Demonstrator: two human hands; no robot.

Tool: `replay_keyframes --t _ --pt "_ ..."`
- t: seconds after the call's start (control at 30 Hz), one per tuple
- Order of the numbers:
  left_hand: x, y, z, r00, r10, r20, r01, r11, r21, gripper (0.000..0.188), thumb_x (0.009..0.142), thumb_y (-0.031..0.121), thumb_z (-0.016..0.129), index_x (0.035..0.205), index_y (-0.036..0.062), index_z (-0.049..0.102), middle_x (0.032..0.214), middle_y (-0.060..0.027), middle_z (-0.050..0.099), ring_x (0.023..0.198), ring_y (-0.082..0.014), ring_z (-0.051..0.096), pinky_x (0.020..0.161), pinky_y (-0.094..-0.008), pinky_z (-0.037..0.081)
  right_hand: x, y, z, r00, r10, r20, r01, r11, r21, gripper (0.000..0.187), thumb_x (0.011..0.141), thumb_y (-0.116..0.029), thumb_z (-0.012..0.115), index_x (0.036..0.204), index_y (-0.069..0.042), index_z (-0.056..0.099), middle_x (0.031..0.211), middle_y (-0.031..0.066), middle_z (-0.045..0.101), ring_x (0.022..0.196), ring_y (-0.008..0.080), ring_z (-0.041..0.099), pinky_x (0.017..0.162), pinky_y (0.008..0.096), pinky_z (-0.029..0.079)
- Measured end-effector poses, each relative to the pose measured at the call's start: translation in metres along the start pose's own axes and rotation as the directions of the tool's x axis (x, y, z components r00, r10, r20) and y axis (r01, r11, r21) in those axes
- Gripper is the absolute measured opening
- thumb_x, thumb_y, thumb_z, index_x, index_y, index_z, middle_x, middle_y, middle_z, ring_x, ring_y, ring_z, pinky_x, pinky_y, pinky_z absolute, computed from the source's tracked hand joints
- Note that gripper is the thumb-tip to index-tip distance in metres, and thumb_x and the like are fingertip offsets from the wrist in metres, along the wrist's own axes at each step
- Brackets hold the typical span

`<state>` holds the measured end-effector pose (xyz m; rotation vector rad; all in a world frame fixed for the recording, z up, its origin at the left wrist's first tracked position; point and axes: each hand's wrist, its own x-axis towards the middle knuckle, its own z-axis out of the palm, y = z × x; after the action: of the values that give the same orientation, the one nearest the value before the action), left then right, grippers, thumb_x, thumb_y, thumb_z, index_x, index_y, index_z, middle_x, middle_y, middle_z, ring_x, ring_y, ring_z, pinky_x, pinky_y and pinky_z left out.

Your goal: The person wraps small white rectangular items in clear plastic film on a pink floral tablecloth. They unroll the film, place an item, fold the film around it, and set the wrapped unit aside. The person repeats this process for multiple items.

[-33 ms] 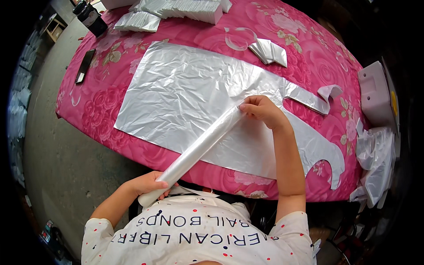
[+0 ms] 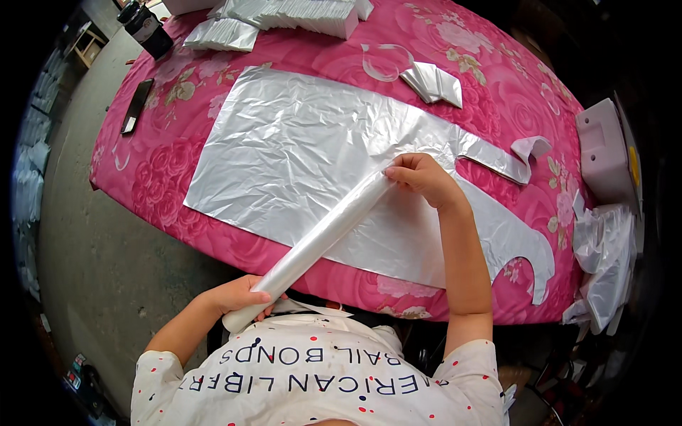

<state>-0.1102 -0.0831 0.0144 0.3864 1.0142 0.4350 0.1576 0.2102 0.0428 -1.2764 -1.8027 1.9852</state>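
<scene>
A long, narrow roll of silvery-white plastic film [image 2: 312, 245] runs diagonally from the table toward my body. My left hand [image 2: 245, 295] is wrapped round its lower end, in front of my shirt. At the upper end my right hand [image 2: 424, 179] pinches the film between thumb and fingers, above the sheet. Beneath it a crinkled silver plastic sheet [image 2: 284, 135] lies spread out, shaped like an apron. On the right the sheet narrows into a folded strap [image 2: 494, 157] and a curved, cut-out end [image 2: 522, 245]. My right forearm hides part of the sheet.
The table has a pink floral cloth [image 2: 167, 188]. Stacks of folded silver packets [image 2: 305, 15] stand at the back, and a smaller pile [image 2: 435, 85] lies right of them. A dark phone [image 2: 137, 106] and a black bottle [image 2: 145, 30] are left. Clear plastic bags [image 2: 604, 248] hang by the right edge.
</scene>
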Motion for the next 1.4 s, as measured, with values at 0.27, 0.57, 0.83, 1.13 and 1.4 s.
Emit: replay_keyframes --t 0.27,0.57,0.83,1.13,1.4 --pt "-0.019 -0.015 -0.015 0.997 -0.072 -0.004 0.072 0.997 0.014 0.064 0.068 0.037 0.076 0.114 -0.0030 0.054 0.080 -0.0060 0.061 0.069 -0.0124 0.060 0.066 -0.0262 0.049 -0.006 0.026 -0.060 0.888 -0.139 -0.439 0.117 0.990 -0.077 0.017 0.084 -0.018 0.063 0.079 -0.001 0.062 0.066 -0.0042 0.053 0.058 0.0035 0.044 0.053 0.0198 0.035" --pt "-0.052 -0.005 -0.052 0.977 -0.177 0.122 0.129 0.937 0.325 0.045 0.074 0.020 0.074 0.112 0.0012 0.056 0.094 -0.0040 0.064 0.087 -0.0121 0.060 0.081 -0.0267 0.046 -0.033 0.073 -0.156 0.726 -0.279 -0.629 0.130 0.953 -0.274 0.017 0.086 -0.015 0.058 0.080 0.000 0.062 0.067 -0.0038 0.052 0.059 0.0036 0.043 0.054 0.0198 0.035" --pt "0.017 0.135 0.025 0.907 0.416 0.068 -0.094 0.043 0.995 0.043 0.065 0.025 0.076 0.102 0.0063 0.062 0.085 -0.0107 0.064 0.078 -0.0278 0.061 0.075 -0.0373 0.048 0.001 0.033 -0.087 0.866 -0.243 -0.438 0.169 0.965 -0.201 0.018 0.086 -0.016 0.058 0.079 0.001 0.059 0.064 -0.0036 0.051 0.055 0.0037 0.041 0.049 0.0212 0.034" --pt "0.103 0.106 0.042 0.468 0.533 0.705 -0.510 -0.488 0.708 0.052 0.080 0.033 0.062 0.117 -0.0027 0.051 0.120 -0.0148 0.052 0.111 -0.0293 0.050 0.099 -0.0430 0.037 0.028 0.019 -0.070 0.917 -0.256 -0.305 0.115 0.904 -0.411 0.018 0.084 -0.017 0.060 0.080 0.000 0.062 0.060 -0.0014 0.051 0.055 0.0056 0.044 0.050 0.0244 0.037" --pt "0.102 0.077 0.044 0.589 0.442 0.677 -0.467 -0.497 0.731 0.080 0.084 0.056 0.044 0.136 -0.0017 0.029 0.146 -0.0205 0.021 0.136 -0.0310 0.022 0.110 -0.0443 0.017 0.031 0.017 -0.080 0.938 -0.193 -0.288 0.090 0.938 -0.334 0.020 0.084 -0.018 0.060 0.090 0.001 0.063 0.068 0.0009 0.058 0.059 0.0085 0.051 0.055 0.0252 0.042"
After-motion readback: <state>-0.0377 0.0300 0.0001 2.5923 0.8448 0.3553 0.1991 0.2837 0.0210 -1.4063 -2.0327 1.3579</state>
